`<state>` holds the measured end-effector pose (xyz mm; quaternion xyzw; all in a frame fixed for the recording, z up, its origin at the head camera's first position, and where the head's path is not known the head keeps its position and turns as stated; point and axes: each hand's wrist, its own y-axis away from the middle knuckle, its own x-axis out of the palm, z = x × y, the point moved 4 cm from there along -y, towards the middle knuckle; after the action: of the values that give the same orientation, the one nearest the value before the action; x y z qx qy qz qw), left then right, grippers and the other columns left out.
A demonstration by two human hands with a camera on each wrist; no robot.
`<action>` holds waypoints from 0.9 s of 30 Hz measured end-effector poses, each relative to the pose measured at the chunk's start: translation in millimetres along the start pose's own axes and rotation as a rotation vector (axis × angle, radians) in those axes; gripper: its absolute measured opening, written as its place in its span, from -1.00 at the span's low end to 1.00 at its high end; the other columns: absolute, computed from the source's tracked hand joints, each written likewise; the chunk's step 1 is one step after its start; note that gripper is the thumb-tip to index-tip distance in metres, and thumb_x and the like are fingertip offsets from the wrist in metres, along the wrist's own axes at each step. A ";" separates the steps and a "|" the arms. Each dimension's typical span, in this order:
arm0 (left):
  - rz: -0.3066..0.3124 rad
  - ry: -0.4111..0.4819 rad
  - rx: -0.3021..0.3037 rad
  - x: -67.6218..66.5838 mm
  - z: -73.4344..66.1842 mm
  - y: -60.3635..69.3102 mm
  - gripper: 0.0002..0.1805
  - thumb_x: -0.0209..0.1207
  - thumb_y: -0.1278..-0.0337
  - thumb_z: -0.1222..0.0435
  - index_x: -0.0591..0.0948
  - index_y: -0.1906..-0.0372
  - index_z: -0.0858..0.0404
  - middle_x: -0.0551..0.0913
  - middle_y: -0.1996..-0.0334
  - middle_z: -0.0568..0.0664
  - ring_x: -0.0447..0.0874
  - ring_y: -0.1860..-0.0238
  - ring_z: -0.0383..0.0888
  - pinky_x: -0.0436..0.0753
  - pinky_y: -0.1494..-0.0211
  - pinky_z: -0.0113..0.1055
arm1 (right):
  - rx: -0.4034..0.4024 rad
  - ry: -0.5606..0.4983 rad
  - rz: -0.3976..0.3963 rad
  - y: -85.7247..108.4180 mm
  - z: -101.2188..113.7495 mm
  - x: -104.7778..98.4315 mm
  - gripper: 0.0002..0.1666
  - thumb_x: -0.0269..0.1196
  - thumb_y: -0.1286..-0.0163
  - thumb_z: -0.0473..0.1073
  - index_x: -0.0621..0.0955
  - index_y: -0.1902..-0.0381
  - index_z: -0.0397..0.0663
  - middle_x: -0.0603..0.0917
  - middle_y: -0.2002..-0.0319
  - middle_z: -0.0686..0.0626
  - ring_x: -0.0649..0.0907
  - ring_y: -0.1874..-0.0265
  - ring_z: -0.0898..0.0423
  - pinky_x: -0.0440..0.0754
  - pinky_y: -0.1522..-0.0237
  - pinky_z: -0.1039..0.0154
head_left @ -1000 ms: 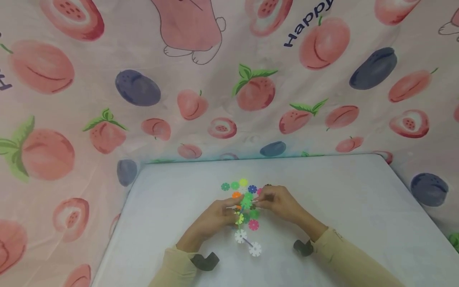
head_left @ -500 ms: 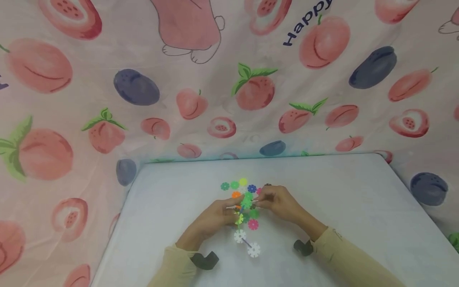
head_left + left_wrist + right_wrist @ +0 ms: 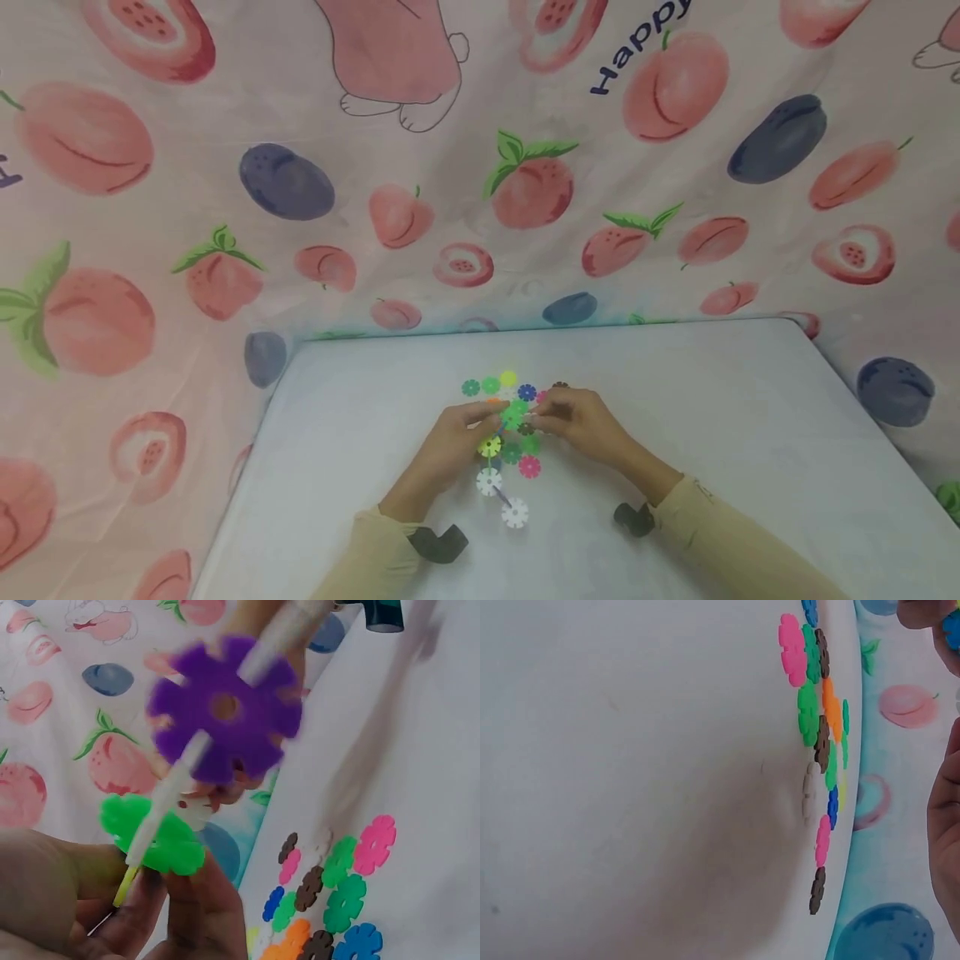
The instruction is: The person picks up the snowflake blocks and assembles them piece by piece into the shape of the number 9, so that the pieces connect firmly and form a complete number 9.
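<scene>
My left hand (image 3: 446,446) pinches a chain of interlocking notched plastic discs above the table. In the head view, green discs (image 3: 514,414) stand at its upper end, with a yellow disc (image 3: 490,446) below. Two white discs (image 3: 489,482) hang toward me. The left wrist view shows a purple disc (image 3: 225,709) close up and a green disc (image 3: 154,834) at the left fingertips. My right hand (image 3: 588,425) is at the chain's far side, its thumb and fingers pinching a small white disc (image 3: 196,811), partly hidden by the purple one.
Loose notched discs lie on the white table (image 3: 712,467) beyond and beneath the hands, among them a pink disc (image 3: 529,467), a blue disc (image 3: 527,392) and a brown disc (image 3: 309,889). A fruit-print cloth (image 3: 405,167) rises behind the table's back edge.
My left hand has shifted its hold and turned slightly, its thumb now showing higher. The chain's lower end with the white discs has swung to the left. My right hand has barely moved.
</scene>
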<state>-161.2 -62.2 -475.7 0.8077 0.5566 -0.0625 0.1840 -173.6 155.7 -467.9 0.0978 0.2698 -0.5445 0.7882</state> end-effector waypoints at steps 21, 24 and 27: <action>-0.126 0.062 -0.054 -0.1 -8.0 0.2 -0.77 0.28 -0.30 0.14 0.75 0.29 0.24 0.80 0.25 0.08 0.67 0.21 -0.16 0.60 0.01 -0.28 | -0.132 0.074 -0.040 -4.4 22.3 0.8 -0.91 0.46 -0.23 -0.30 0.77 0.34 0.01 0.73 0.41 0.19 0.68 0.31 0.27 0.74 0.08 0.28; -0.141 0.083 -0.052 1.3 -9.2 0.9 -0.78 0.28 -0.30 0.17 0.73 0.30 0.26 0.80 0.23 0.14 0.69 0.24 -0.16 0.60 0.06 -0.30 | -0.166 0.083 -0.054 -5.6 22.1 2.1 -0.90 0.48 -0.20 -0.31 0.77 0.36 0.00 0.72 0.44 0.19 0.66 0.34 0.28 0.74 0.13 0.27; -0.141 0.093 -0.066 2.0 -8.7 1.4 -0.78 0.27 -0.32 0.17 0.72 0.30 0.26 0.80 0.25 0.18 0.68 0.29 -0.17 0.59 0.11 -0.34 | -0.197 0.083 -0.061 -6.7 20.5 4.1 -0.87 0.49 -0.17 -0.33 0.77 0.36 -0.02 0.71 0.46 0.21 0.64 0.37 0.29 0.71 0.18 0.29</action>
<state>-160.0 -57.7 -467.9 0.7619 0.6220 -0.0193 0.1796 -172.0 140.6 -452.0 0.0341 0.3575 -0.5344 0.7652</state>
